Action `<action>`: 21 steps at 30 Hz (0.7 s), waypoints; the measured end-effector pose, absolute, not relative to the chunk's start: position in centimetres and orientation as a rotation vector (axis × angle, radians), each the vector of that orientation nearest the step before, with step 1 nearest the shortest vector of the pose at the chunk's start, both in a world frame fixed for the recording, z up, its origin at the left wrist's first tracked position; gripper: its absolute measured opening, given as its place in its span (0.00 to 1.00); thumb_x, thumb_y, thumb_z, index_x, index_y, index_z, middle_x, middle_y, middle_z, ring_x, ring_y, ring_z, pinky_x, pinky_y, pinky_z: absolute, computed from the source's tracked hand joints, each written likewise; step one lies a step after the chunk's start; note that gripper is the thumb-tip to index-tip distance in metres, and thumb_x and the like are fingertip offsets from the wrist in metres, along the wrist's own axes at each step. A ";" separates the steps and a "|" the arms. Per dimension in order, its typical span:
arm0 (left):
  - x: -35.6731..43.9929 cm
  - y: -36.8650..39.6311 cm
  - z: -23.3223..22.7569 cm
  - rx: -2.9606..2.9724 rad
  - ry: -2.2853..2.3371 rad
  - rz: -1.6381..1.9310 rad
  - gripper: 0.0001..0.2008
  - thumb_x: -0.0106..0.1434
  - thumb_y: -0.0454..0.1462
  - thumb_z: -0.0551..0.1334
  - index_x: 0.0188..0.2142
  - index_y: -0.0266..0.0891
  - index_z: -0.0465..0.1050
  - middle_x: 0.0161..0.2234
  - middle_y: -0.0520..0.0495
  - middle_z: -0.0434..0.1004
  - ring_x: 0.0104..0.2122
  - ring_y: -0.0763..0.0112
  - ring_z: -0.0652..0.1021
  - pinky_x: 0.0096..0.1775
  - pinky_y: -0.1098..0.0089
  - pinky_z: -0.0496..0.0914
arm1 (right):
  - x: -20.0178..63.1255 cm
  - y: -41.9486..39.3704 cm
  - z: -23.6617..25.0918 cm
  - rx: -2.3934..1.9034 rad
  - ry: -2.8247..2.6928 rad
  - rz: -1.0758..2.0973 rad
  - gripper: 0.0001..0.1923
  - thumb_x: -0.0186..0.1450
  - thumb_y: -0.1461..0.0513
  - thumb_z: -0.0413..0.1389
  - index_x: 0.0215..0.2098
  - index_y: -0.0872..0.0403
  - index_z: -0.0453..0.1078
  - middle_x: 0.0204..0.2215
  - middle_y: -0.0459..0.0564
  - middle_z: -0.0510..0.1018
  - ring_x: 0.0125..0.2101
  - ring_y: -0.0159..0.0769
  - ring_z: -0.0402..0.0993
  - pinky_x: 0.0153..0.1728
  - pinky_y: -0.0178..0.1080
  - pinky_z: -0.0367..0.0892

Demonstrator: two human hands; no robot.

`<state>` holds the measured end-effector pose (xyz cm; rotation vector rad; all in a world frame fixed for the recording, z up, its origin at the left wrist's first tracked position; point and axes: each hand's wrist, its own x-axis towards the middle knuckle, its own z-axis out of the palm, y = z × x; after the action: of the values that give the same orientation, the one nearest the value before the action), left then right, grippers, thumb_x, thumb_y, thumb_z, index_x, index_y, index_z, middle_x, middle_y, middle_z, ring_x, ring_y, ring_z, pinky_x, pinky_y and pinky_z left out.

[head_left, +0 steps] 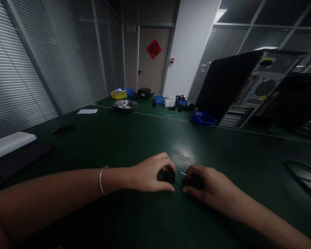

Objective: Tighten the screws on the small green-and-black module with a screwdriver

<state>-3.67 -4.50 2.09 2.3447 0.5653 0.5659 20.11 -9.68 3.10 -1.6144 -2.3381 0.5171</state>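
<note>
Over the dark green table [114,145], my left hand [150,174] curls its fingers around a small black part [170,176], with the thumb below it. Facing it from the right, my right hand [212,181] is closed on a dark piece [197,182] that lies in the shadow of the palm. A thin, shiny metal rod [184,174] sticks out from the right fingers and points left toward the black part. A small gap separates the rod's tip from that part. Darkness and the fingers hide the exact kind of both pieces.
A metal bowl [125,105], yellow bin [118,94] and black box [144,92] stand at the back. A blue bin [203,118] sits beside a large computer case [235,86]. Black cables [304,176] lie at right, a dark flat object [20,160] at left.
</note>
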 end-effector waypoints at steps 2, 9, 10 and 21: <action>-3.6 -4.4 1.9 2.223 0.578 0.627 0.21 0.54 0.42 0.70 0.46 0.40 0.71 0.43 0.45 0.68 0.38 0.67 0.71 0.39 0.67 0.69 | 20.0 -9.6 3.0 -1.597 -2.326 0.554 0.09 0.57 0.57 0.63 0.36 0.49 0.74 0.28 0.47 0.81 0.26 0.39 0.78 0.22 0.35 0.69; -3.4 -4.5 1.7 1.812 0.586 0.657 0.24 0.55 0.36 0.70 0.51 0.39 0.67 0.37 0.49 0.74 0.37 0.69 0.75 0.39 0.67 0.70 | 18.9 -9.9 4.4 -1.486 -2.149 0.541 0.10 0.63 0.57 0.57 0.41 0.51 0.69 0.33 0.49 0.78 0.31 0.38 0.75 0.29 0.37 0.70; -3.4 -4.6 1.7 1.786 0.586 0.660 0.25 0.54 0.36 0.70 0.50 0.39 0.67 0.37 0.48 0.74 0.37 0.68 0.76 0.40 0.66 0.70 | 18.8 -10.0 4.5 -1.451 -2.107 0.524 0.10 0.63 0.57 0.57 0.41 0.52 0.68 0.33 0.49 0.77 0.31 0.38 0.75 0.29 0.37 0.69; -3.0 -5.5 1.8 1.794 0.527 0.628 0.23 0.55 0.32 0.69 0.49 0.37 0.65 0.36 0.46 0.77 0.35 0.69 0.77 0.38 0.67 0.71 | 16.8 -10.7 3.8 -1.246 -2.110 0.533 0.05 0.63 0.63 0.57 0.38 0.51 0.66 0.33 0.48 0.73 0.32 0.36 0.71 0.31 0.37 0.67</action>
<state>-2.97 -5.48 1.80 1.7942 0.5275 0.6284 16.82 -10.70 3.78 -1.2464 -2.1095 0.5326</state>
